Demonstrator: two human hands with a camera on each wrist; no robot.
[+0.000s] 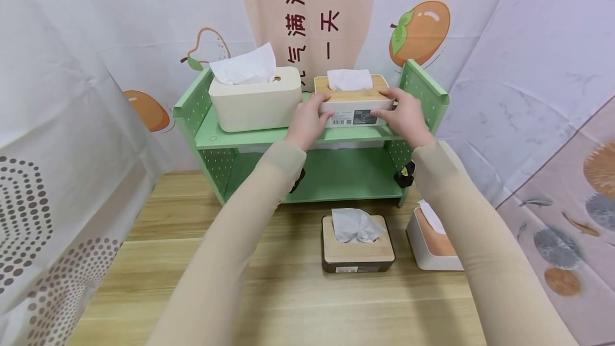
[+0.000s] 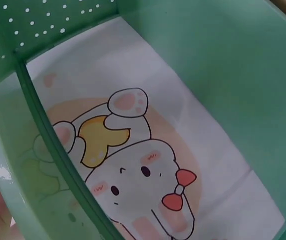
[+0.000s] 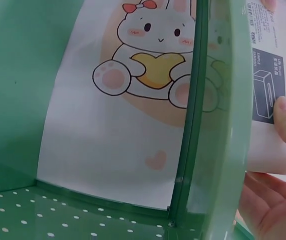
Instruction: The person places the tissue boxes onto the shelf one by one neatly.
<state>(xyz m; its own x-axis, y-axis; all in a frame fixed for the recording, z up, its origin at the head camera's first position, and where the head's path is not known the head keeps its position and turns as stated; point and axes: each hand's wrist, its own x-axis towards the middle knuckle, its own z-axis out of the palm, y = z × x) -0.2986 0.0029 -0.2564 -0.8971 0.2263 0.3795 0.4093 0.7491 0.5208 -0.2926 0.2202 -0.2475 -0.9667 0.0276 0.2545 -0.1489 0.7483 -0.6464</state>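
Wht cloth backdrop (image 1: 144, 20) w/ orange fruit prints (image 1: 425, 31), grn shelf (image 1: 346, 175) on wood-grain tbl (image 1: 173, 282).

Head camera overlooks the shelf (image 1: 355, 135); 2 close wrist views, seemingly into its lower tier (image 1: 353, 172), share a rabbit print (image 3: 158, 70).

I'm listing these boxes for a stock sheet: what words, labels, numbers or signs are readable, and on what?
"SIMPLE BAMBOO": dark label on the wood-topped white tissue box.
"气满满": backdrop cloth, printed sideways; adjoining characters are cut off or hidden.
"一天开": same cloth, sideways.
Too small or blurred: that label's other print, the print by the barcode, and the sticker on the dark tissue box. No numbers readable.
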